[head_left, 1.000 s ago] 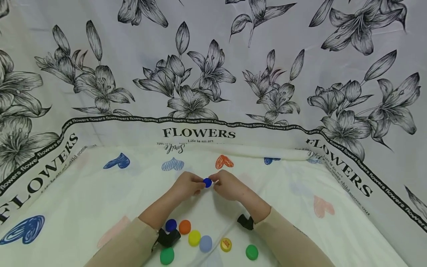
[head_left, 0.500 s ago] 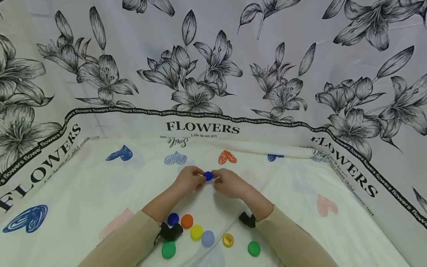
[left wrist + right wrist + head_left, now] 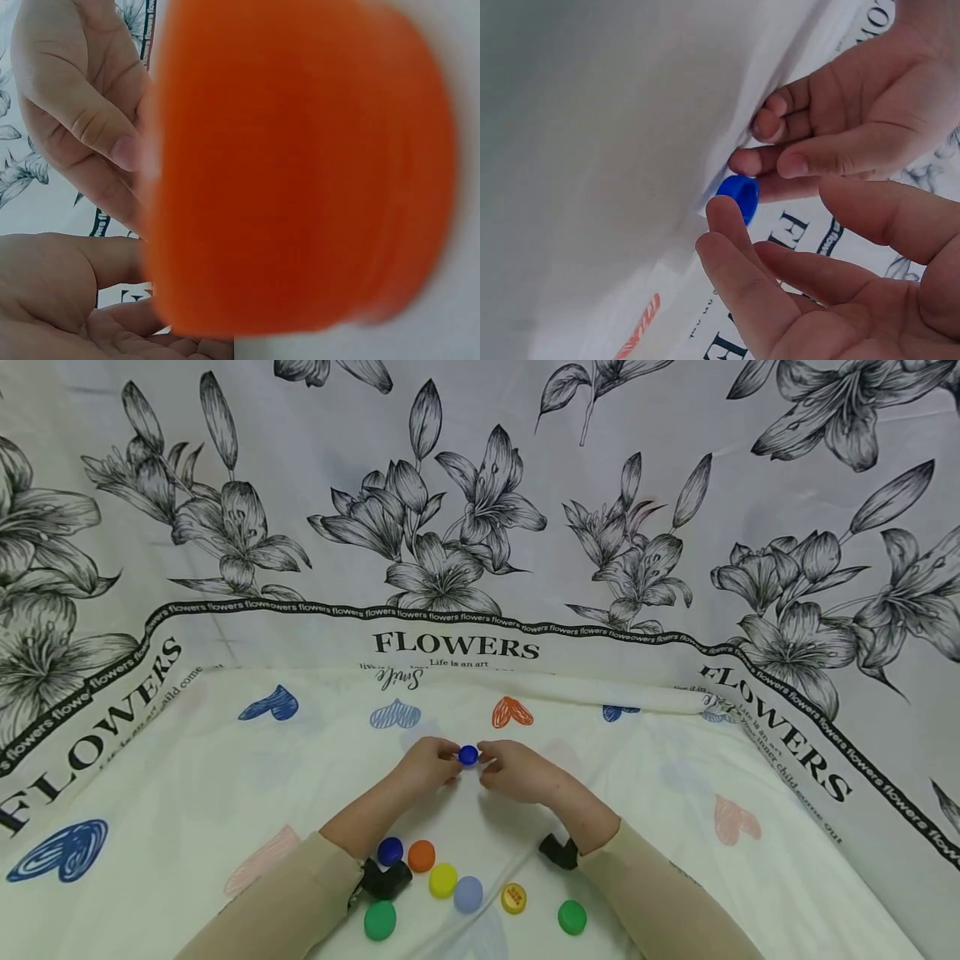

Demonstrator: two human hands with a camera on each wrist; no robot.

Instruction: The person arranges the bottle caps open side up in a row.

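Observation:
A small blue bottle cap (image 3: 468,756) stands on the white cloth between the two hands, its hollow side partly showing in the right wrist view. My left hand (image 3: 425,766) has its fingertips at the cap's left edge, fingers loosely bent. Opposite it, my right hand (image 3: 519,772) holds its fingertips close to the cap's right side, with thumb and fingers spread apart in the right wrist view. Whether any fingertip touches the cap, I cannot tell. An orange cap (image 3: 300,172), large and blurred, fills much of the left wrist view and hides the fingertips there.
Nearer the body lie several caps: dark blue (image 3: 390,852), orange (image 3: 422,856), yellow (image 3: 443,881), light blue (image 3: 468,894), a printed yellow one (image 3: 513,898) and green ones (image 3: 572,917). Black wrist cameras (image 3: 386,880) sit by the sleeves. A flower-printed curtain (image 3: 465,527) hangs behind.
The head view has tilted slightly down, so everything sits higher or shifted. Both hands stay around the blue cap, which has turned slightly; the fingers have loosened a little. The other caps have not moved.

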